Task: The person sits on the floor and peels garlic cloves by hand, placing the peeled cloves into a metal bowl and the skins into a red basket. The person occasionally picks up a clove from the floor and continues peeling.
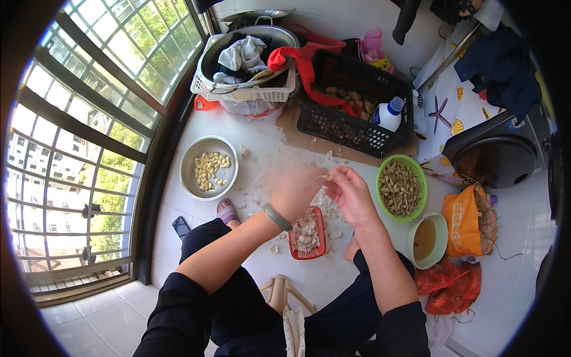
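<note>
My right hand [350, 194] pinches a small garlic clove [330, 176] between thumb and fingers, above the floor between my knees. Blurred by motion, my left hand [294, 185], with a bangle at the wrist, reaches to the same clove; its fingers cannot be made out clearly. Below the hands a red plastic basket [321, 255] holds papery garlic skins [306, 232]. Peeled cloves [209, 166] lie in a round metal basin [186, 182] at the left. A green plastic colander [424, 196] full of unpeeled garlic [398, 187] stands at the right.
A black crate [343, 136] with root vegetables and a white bottle [389, 115] stands ahead. Loose skins litter the tiled floor. A phone [180, 226] lies at the left. At the right are a pale green bowl of brownish liquid [439, 250], an orange bag [459, 218] and red bags [455, 285].
</note>
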A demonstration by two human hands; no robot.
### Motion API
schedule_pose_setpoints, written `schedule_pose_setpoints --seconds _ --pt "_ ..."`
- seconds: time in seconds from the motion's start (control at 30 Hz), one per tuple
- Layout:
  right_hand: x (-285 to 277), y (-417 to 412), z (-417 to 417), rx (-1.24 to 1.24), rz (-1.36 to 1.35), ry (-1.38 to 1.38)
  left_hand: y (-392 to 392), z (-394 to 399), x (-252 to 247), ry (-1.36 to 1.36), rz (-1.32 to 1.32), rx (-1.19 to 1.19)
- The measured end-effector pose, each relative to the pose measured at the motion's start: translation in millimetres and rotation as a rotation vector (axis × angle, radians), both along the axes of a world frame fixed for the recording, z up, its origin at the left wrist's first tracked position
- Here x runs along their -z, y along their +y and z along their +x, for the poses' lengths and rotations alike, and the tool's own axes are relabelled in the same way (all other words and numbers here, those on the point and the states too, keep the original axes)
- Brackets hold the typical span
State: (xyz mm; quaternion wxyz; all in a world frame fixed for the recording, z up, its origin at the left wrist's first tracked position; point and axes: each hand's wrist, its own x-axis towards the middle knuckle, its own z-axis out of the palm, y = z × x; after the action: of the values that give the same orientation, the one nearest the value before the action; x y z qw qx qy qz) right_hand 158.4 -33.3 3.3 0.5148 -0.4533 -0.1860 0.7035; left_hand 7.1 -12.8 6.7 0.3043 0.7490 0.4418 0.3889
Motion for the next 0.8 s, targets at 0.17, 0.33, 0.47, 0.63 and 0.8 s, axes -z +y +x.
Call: schedule_pose_setpoints --seconds 0.17,0.33,0.47,0.63,0.8 --pt "3.6 0.4 1.1 -0.018 0.039 -0.049 -1.6 -1.2 -9.0 0.117 0.100 0.038" --pt "8.5 0.2 1.3 -0.045 0.024 -0.054 -3.7 -1.1 -5.7 0.276 0.232 0.050" --pt "4.5 -0.4 -1.3 -0.079 0.013 -0.049 -0.5 -4.9 -2.8 0.254 0.197 0.028" --pt "-0.5 -0.5 -1.2 -0.062 0.008 -0.010 11.9 -11.0 -5.8 0.140 0.178 -0.018" --pt "5.8 0.1 1.4 -0.049 0.001 0.027 4.1 -3.5 -8.6 0.042 -0.049 0.102"
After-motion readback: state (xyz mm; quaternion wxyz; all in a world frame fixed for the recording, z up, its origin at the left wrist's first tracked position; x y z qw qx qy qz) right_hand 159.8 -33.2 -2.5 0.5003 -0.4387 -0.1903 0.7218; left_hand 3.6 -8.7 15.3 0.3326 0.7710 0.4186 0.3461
